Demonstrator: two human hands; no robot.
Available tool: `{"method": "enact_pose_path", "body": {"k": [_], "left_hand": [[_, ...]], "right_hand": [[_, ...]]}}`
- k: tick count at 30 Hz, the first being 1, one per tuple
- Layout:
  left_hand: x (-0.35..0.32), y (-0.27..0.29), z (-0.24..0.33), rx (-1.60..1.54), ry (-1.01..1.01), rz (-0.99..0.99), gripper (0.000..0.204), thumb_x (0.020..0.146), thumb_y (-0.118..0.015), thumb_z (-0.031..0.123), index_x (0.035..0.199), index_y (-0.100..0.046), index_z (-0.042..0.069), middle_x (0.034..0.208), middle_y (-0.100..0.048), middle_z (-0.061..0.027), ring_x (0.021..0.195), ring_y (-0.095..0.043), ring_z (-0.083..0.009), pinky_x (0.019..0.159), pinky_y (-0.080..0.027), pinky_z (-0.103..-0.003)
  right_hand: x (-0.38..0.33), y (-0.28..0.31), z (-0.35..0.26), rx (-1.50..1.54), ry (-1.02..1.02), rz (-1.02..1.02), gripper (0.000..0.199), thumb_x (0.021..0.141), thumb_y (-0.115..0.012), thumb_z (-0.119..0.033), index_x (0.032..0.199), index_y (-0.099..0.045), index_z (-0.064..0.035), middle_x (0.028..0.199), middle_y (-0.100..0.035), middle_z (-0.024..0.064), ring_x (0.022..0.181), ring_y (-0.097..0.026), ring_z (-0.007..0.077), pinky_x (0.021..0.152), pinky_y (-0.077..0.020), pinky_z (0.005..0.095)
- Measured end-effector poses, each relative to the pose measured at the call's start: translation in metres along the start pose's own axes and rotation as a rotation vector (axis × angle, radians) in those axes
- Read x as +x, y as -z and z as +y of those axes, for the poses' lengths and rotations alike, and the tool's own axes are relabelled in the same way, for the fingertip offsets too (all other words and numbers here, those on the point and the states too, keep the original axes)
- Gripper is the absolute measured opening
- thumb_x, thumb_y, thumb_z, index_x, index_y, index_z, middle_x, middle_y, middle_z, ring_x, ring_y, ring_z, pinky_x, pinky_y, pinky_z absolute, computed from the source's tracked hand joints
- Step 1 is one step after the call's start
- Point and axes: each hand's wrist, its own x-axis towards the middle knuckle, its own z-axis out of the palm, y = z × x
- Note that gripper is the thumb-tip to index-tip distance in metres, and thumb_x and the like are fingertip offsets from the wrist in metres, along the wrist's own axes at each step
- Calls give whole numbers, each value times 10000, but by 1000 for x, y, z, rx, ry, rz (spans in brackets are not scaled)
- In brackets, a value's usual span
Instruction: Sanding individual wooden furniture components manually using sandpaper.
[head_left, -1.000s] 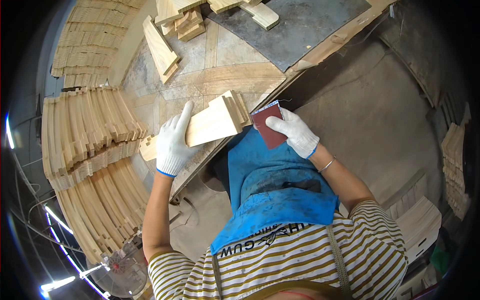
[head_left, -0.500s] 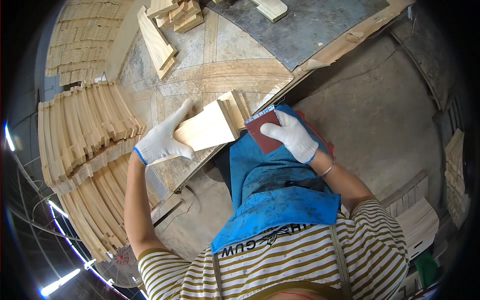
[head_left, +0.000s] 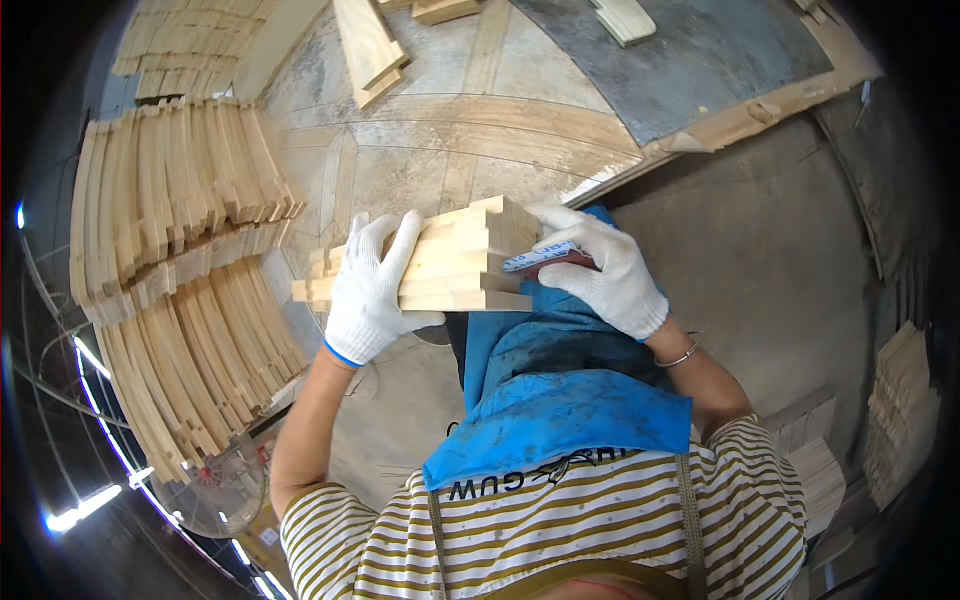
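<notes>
My left hand (head_left: 368, 298), in a white knit glove, is wrapped round a bundle of pale wooden boards (head_left: 462, 256). The boards sit edge-up side by side at the near edge of the table, their stepped ends pointing right. In my right hand (head_left: 615, 280), also gloved, is a folded sheet of dark red sandpaper (head_left: 548, 260) with a printed white-and-blue backing. The sandpaper is at the boards' right end, and the fingers curl over that end; whether the grit touches the wood I cannot tell. A blue apron (head_left: 560, 400) hangs below the boards.
Tall rows of stacked wooden pieces (head_left: 180, 210) stand left of the worn table (head_left: 440, 165). Loose wooden pieces (head_left: 368, 50) lie at its far side. A dark sheet (head_left: 700, 70) covers the far right, with a curved wooden piece (head_left: 625, 22) on it. A fan (head_left: 225, 490) stands lower left.
The boards have turned from showing a broad face to showing their edges. My left hand has shifted right and regripped; my right hand has brought the sandpaper to the boards' end.
</notes>
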Motion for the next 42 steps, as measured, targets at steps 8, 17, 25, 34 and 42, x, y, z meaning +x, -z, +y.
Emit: {"method": "enact_pose_path", "body": {"k": [8, 17, 25, 34, 42], "left_hand": [[23, -32, -2, 77, 222, 252, 1005, 530, -838, 301, 1394, -383, 64, 1161, -491, -190, 1079, -471, -362, 1002, -351, -457], [21, -47, -12, 23, 216, 405, 1062, 527, -839, 356, 1405, -341, 27, 1213, -481, -188, 1145, -447, -350, 1037, -301, -456], [22, -51, -10, -50, 126, 570, 1025, 529, -830, 405, 1359, -380, 7, 1186, -501, -179, 1126, -455, -332, 1021, -291, -465], [-97, -85, -117, -1390, 504, 1401, 811, 957, -94, 610, 1488, -82, -4, 1536, -168, -207, 1421, -187, -320, 1167, -116, -396], [-70, -106, -115, -1334, 432, 1034, 863, 935, -45, 649, 1477, -189, -7, 1459, -359, -203, 1378, -301, -279, 1142, -177, -325]], "right_hand": [[74, 26, -6, 439, -263, 224, 333, 938, -539, -147, 1217, -518, 33, 1162, -618, 132, 1037, -604, 172, 931, -470, 305], [104, -16, -2, 880, -158, 485, 401, 959, -538, -200, 1285, -458, 18, 1301, -518, 190, 1230, -493, 289, 1031, -405, 347], [90, -67, -26, 214, -113, 493, 478, 959, -548, -247, 1316, -440, 53, 1199, -556, 86, 1058, -522, 138, 978, -386, 280], [94, -72, -16, 180, -79, 500, 515, 960, -543, -302, 1336, -421, 28, 1213, -545, 84, 1074, -520, 161, 970, -388, 297], [95, -75, -18, 149, -55, 558, 542, 941, -571, -300, 1344, -416, 27, 1265, -520, 93, 1126, -492, 175, 1006, -355, 307]]}}
